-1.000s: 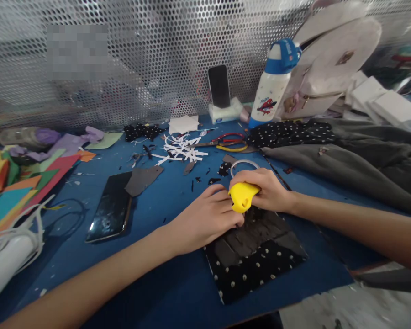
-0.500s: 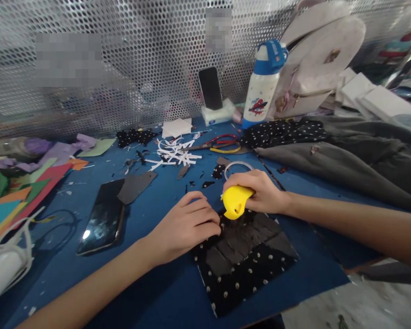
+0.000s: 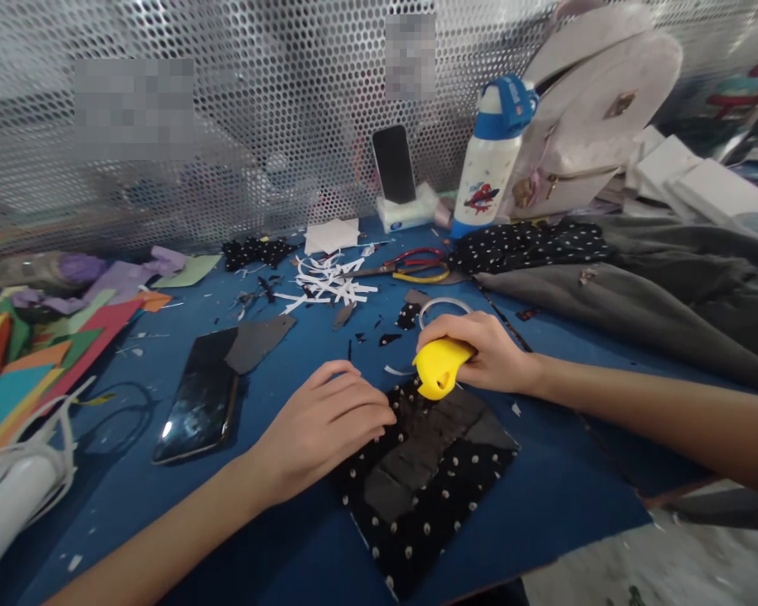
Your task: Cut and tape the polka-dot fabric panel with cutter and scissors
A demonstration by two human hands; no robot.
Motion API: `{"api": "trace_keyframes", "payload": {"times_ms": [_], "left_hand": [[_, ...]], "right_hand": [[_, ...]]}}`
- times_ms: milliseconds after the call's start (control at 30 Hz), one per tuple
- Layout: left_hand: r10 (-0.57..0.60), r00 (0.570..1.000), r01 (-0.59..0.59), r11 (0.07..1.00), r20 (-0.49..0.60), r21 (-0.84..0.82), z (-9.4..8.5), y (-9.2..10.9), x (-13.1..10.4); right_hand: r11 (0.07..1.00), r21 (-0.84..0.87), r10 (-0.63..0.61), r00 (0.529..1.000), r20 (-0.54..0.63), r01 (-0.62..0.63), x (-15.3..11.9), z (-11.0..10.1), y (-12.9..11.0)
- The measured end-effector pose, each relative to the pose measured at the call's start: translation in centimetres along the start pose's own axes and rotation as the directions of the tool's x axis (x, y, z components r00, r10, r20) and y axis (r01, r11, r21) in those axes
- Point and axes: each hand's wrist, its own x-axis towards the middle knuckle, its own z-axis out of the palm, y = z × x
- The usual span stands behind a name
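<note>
A black cloth with white dots [image 3: 417,530] lies flat near the table's front edge, with a glossy, creased dark patch [image 3: 404,475] across its middle. My left hand [image 3: 328,425] is palm down at the cloth's left side, fingers together and bent over its edge; the thumb is hidden. Over the far edge of the cloth, my right hand [image 3: 486,349] is closed around a yellow plastic tool [image 3: 440,369], whose near end has a small hole. Its front end is hidden, so its kind is unclear. Just behind that hand lies a clear ring [image 3: 445,303].
Beyond the hands are scissors [image 3: 417,268], white paper strips [image 3: 332,282] and dark scraps. A phone [image 3: 199,396] and coloured sheets [image 3: 56,353] lie left. At the back stand another phone [image 3: 393,164], a bottle [image 3: 489,160] and a backpack [image 3: 600,109]; grey fabric [image 3: 562,303] covers the right.
The dotted cloth has turned a little and shifted left, its right corner drawing in. My left hand has moved slightly left with it. My right hand still grips the yellow tool in about the same place.
</note>
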Motion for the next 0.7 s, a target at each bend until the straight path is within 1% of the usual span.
{"api": "trace_keyframes", "payload": {"times_ms": [67, 133, 233, 300, 400, 467, 500, 567, 633, 667, 700], "left_hand": [[-0.036, 0.999, 0.037, 0.999, -0.008, 0.021, 0.2, 0.0, -0.1], [-0.045, 0.999, 0.046, 0.998, -0.009, 0.04, 0.4, 0.0, -0.1], [-0.032, 0.999, 0.03, 0.998, 0.032, 0.058, 0.5, 0.0, 0.1], [-0.043, 0.997, 0.041, 0.998, 0.06, 0.039, 0.5, -0.1, 0.5], [-0.122, 0.988, 0.126, 0.991, 0.092, -0.039, 0.7, -0.2, 1.2], [-0.189, 0.977, 0.196, 0.979, 0.104, -0.063, 0.8, -0.1, 1.5], [-0.218, 0.97, 0.225, 0.973, 0.107, -0.058, 0.9, -0.1, 1.6], [-0.249, 0.963, 0.254, 0.967, 0.104, -0.034, 1.0, 0.1, 1.5], [-0.251, 0.961, 0.256, 0.966, 0.114, -0.026, 1.0, 0.2, 1.4], [-0.245, 0.962, 0.25, 0.968, 0.12, -0.031, 0.9, 0.3, 1.3], [-0.234, 0.963, 0.242, 0.969, 0.131, -0.043, 0.8, 0.3, 1.3]], "right_hand": [[1.0, -0.003, -0.003, 1.0, 0.001, 0.003, 0.0, 0.0, -0.1], [1.0, -0.003, -0.003, 1.0, -0.001, 0.003, 0.0, 0.0, -0.1], [1.0, -0.021, 0.007, 1.0, -0.005, -0.007, 0.0, 0.1, -0.1], [0.999, -0.04, 0.017, 1.0, -0.01, -0.017, 0.0, -0.2, -0.1], [0.996, -0.083, 0.027, 0.999, -0.018, -0.029, 0.5, -1.3, -0.4], [0.984, -0.172, 0.052, 0.998, -0.02, -0.055, 1.3, -2.5, -0.7], [0.967, -0.238, 0.088, 0.996, -0.006, -0.087, 1.8, -3.1, -0.7], [0.893, -0.392, 0.233, 0.972, -0.014, -0.219, 2.7, -4.5, -0.5], [0.776, -0.518, 0.418, 0.908, -0.004, -0.36, 3.2, -5.6, 0.3], [0.723, -0.566, 0.497, 0.867, 0.029, -0.396, 3.3, -6.0, 1.0], [0.697, -0.593, 0.546, 0.834, 0.076, -0.402, 3.3, -6.4, 1.8]]}}
